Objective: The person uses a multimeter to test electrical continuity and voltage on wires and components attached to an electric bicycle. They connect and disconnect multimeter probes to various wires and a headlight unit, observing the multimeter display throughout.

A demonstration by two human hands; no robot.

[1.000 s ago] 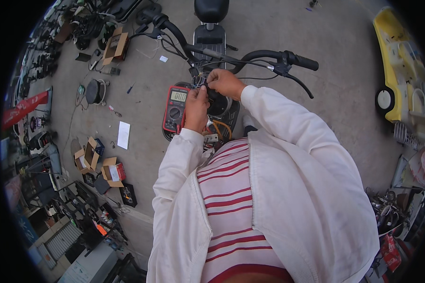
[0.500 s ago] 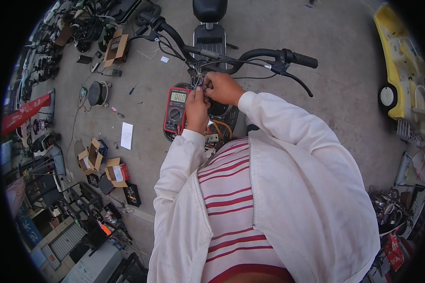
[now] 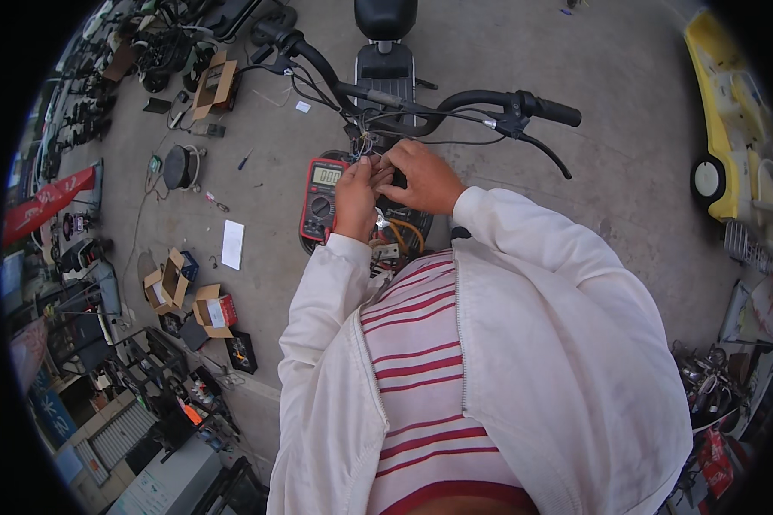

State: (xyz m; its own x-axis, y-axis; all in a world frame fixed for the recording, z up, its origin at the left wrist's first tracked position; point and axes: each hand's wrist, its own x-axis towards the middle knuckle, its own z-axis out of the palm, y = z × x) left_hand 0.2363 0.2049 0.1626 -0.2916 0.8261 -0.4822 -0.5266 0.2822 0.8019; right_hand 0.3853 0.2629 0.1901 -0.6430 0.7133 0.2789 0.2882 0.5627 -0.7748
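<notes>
Both hands are close together in front of the scooter's black handlebar [image 3: 386,100]. A tangle of thin wires [image 3: 366,140] hangs from its stem. My left hand [image 3: 355,202] is closed, thumb and fingertips pinching the lower end of the wires. Just to its right, my right hand [image 3: 427,178] has its fingers bent in towards the left fingertips. What lies in the right fingers is too small to make out. A red and black digital multimeter [image 3: 320,206] with a lit display rests left of my left hand. Orange cables [image 3: 410,230] show below the hands, in the scooter's open front.
Behind the handlebar is the scooter's black seat [image 3: 385,19]. On the floor to the left lie a white sheet [image 3: 232,245], a screwdriver [image 3: 246,159], a round black part [image 3: 180,167] and open cardboard boxes [image 3: 176,279]. A yellow vehicle body [image 3: 717,120] stands at the right.
My right hand has shifted slightly down and to the right, away from the wires' upper part, and its fingers have opened a little. My left hand keeps its pinch.
</notes>
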